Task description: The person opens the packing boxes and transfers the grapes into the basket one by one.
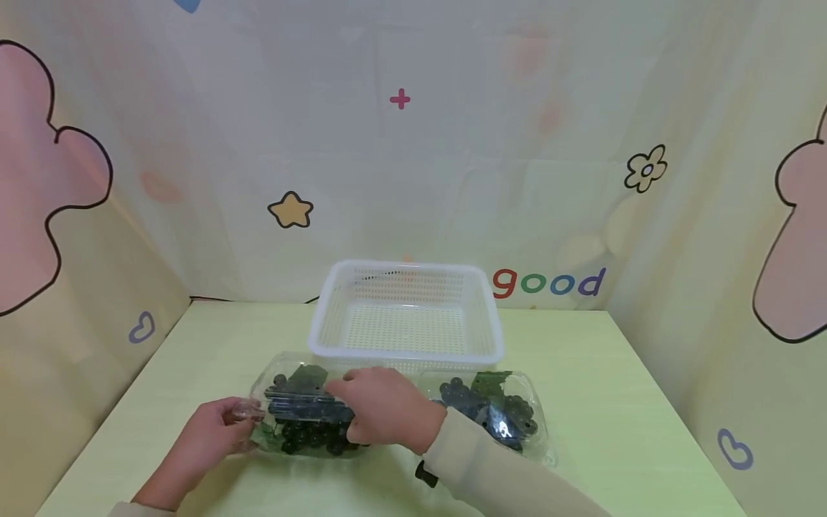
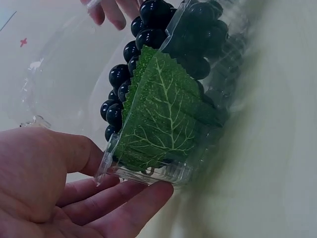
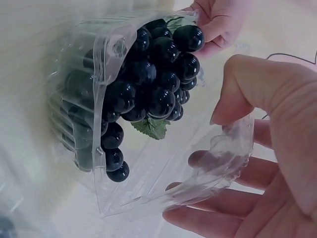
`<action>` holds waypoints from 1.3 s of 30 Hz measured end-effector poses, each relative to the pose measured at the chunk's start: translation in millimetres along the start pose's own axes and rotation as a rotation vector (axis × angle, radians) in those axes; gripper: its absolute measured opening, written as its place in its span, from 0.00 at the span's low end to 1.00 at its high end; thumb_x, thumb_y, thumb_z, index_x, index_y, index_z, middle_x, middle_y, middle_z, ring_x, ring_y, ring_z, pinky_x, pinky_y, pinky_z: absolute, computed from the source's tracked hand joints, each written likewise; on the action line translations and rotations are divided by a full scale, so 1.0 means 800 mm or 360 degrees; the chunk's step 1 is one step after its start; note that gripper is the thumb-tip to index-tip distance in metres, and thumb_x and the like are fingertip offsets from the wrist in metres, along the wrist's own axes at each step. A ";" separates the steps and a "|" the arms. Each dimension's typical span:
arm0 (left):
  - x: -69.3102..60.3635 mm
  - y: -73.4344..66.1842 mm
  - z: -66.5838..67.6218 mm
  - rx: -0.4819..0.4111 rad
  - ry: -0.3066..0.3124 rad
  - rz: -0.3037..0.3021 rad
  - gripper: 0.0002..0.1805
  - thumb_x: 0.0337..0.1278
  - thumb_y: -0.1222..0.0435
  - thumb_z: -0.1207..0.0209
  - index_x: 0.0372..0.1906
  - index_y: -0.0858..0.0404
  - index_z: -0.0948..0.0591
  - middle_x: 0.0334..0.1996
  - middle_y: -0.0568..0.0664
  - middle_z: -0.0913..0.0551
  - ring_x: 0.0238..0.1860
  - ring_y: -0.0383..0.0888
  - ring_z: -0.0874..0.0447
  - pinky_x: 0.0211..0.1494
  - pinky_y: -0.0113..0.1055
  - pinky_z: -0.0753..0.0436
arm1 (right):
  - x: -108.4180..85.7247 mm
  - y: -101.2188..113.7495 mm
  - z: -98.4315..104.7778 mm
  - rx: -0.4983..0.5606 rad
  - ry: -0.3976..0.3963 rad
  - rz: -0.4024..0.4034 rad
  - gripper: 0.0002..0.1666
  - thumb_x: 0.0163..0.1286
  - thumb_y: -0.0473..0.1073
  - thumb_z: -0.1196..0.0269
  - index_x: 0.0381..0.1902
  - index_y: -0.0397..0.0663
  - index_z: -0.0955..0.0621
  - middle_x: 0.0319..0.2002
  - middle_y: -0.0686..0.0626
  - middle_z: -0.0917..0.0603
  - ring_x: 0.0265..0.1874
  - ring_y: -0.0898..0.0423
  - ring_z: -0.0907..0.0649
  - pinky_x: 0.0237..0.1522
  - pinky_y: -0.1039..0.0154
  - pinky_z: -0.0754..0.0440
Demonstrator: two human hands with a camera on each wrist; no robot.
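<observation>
A clear plastic clamshell box [image 1: 274, 445] lies front left of centre, with dark grapes [image 3: 163, 99] and a green leaf [image 2: 166, 109] inside. Its lid [image 3: 223, 158] stands partly raised, apart from the base, in the right wrist view. My left hand [image 1: 216, 434] grips the box's left end, the thumb above the rim and the fingers underneath. On the lid's edge, my right hand [image 1: 388, 406] holds with thumb and fingers on either side of the plastic. A second clear box [image 1: 539, 431] of dark grapes sits to the right, partly hidden by the right forearm.
Behind the boxes stands a white perforated basket [image 1: 403, 355], with nothing visible inside. The pale green table [image 1: 575, 359] is bounded at the back and sides by a printed curtain [image 1: 465, 179].
</observation>
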State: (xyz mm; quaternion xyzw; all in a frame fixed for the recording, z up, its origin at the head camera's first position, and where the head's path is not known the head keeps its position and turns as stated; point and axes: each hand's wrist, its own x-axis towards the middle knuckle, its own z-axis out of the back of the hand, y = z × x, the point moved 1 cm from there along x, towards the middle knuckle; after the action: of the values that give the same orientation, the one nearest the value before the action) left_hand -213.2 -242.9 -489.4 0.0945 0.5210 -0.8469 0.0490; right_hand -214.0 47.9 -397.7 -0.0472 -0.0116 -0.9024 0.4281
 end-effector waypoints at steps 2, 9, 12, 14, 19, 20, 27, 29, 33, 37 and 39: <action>0.004 0.001 0.006 0.0044 -0.0001 -0.0019 0.21 0.68 0.72 0.45 0.63 0.77 0.25 0.50 0.65 0.13 0.42 0.49 0.10 0.40 0.39 0.10 | 0.003 0.000 0.002 0.0078 -0.0033 -0.0007 0.35 0.54 0.36 0.35 0.63 0.57 0.19 0.38 0.56 0.14 0.19 0.63 0.40 0.21 0.69 0.47; 0.018 0.006 0.030 0.0056 0.0048 -0.0122 0.19 0.71 0.72 0.46 0.60 0.80 0.24 0.52 0.70 0.15 0.44 0.48 0.10 0.40 0.38 0.10 | 0.019 -0.003 0.005 0.0245 -0.0089 -0.0003 0.31 0.56 0.41 0.33 0.61 0.56 0.16 0.30 0.59 0.17 0.18 0.65 0.41 0.23 0.72 0.42; 0.026 0.010 0.041 0.0105 0.0065 -0.0124 0.21 0.72 0.70 0.46 0.62 0.81 0.25 0.54 0.70 0.15 0.43 0.46 0.11 0.39 0.38 0.11 | 0.027 -0.003 0.005 0.0300 -0.0116 -0.0007 0.29 0.58 0.44 0.32 0.60 0.56 0.16 0.34 0.58 0.13 0.16 0.67 0.40 0.25 0.74 0.37; 0.031 0.011 0.048 0.0137 0.0064 -0.0108 0.21 0.73 0.70 0.46 0.62 0.81 0.26 0.54 0.70 0.15 0.42 0.44 0.12 0.38 0.37 0.11 | 0.032 -0.003 0.007 0.0350 -0.0137 -0.0007 0.27 0.60 0.45 0.32 0.59 0.55 0.15 0.33 0.57 0.12 0.13 0.68 0.42 0.25 0.75 0.36; 0.046 0.009 0.066 0.0227 0.0061 -0.0112 0.19 0.73 0.71 0.48 0.60 0.81 0.25 0.51 0.69 0.14 0.40 0.42 0.15 0.36 0.36 0.13 | 0.047 -0.002 0.010 0.0476 -0.0188 -0.0032 0.24 0.65 0.50 0.32 0.59 0.54 0.14 0.14 0.58 0.22 0.10 0.68 0.43 0.23 0.76 0.36; 0.050 0.008 0.069 0.0242 0.0068 -0.0121 0.19 0.73 0.71 0.48 0.60 0.82 0.26 0.51 0.68 0.14 0.40 0.42 0.14 0.36 0.37 0.12 | 0.050 -0.003 0.010 0.0490 -0.0201 -0.0044 0.24 0.66 0.52 0.32 0.58 0.54 0.14 0.14 0.59 0.22 0.10 0.68 0.40 0.23 0.77 0.35; 0.075 0.003 0.087 0.0394 0.0094 -0.0177 0.19 0.74 0.72 0.48 0.61 0.82 0.26 0.50 0.68 0.14 0.46 0.50 0.12 0.38 0.37 0.12 | 0.069 -0.006 0.012 0.0630 -0.0262 -0.0173 0.25 0.67 0.58 0.31 0.58 0.54 0.14 0.48 0.53 0.09 0.44 0.64 0.12 0.41 0.76 0.20; 0.082 0.000 0.091 0.0436 0.0089 -0.0197 0.18 0.73 0.72 0.48 0.60 0.82 0.26 0.49 0.68 0.13 0.46 0.51 0.13 0.37 0.37 0.12 | 0.075 -0.008 0.014 0.0673 -0.0255 -0.0228 0.26 0.67 0.60 0.31 0.57 0.54 0.14 0.48 0.52 0.09 0.43 0.63 0.11 0.38 0.76 0.20; 0.097 -0.006 0.095 0.0510 0.0096 -0.0247 0.17 0.73 0.73 0.48 0.57 0.82 0.24 0.46 0.67 0.12 0.44 0.50 0.13 0.34 0.36 0.13 | 0.083 -0.011 0.018 0.0730 -0.0266 -0.0335 0.26 0.66 0.62 0.31 0.55 0.55 0.13 0.45 0.53 0.08 0.39 0.64 0.11 0.37 0.75 0.20; 0.108 -0.012 0.099 0.0554 0.0122 -0.0264 0.16 0.72 0.74 0.49 0.57 0.82 0.23 0.45 0.66 0.12 0.43 0.49 0.13 0.34 0.37 0.14 | 0.089 -0.013 0.019 0.0838 -0.0276 -0.0424 0.27 0.64 0.64 0.31 0.54 0.56 0.12 0.45 0.55 0.08 0.40 0.66 0.12 0.39 0.75 0.19; 0.115 -0.012 0.103 0.0571 0.0138 -0.0278 0.16 0.72 0.74 0.49 0.57 0.82 0.23 0.45 0.66 0.12 0.44 0.51 0.13 0.34 0.37 0.14 | 0.093 -0.013 0.019 0.0885 -0.0280 -0.0452 0.27 0.64 0.65 0.31 0.53 0.56 0.12 0.45 0.55 0.08 0.40 0.67 0.13 0.38 0.74 0.19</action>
State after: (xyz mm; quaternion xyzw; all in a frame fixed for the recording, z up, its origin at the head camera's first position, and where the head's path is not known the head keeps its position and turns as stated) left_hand -313.6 -310.7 -464.3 0.0925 0.3696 -0.9223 -0.0647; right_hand -267.2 -1.9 -375.6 -0.0042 -0.3012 -0.9078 0.2918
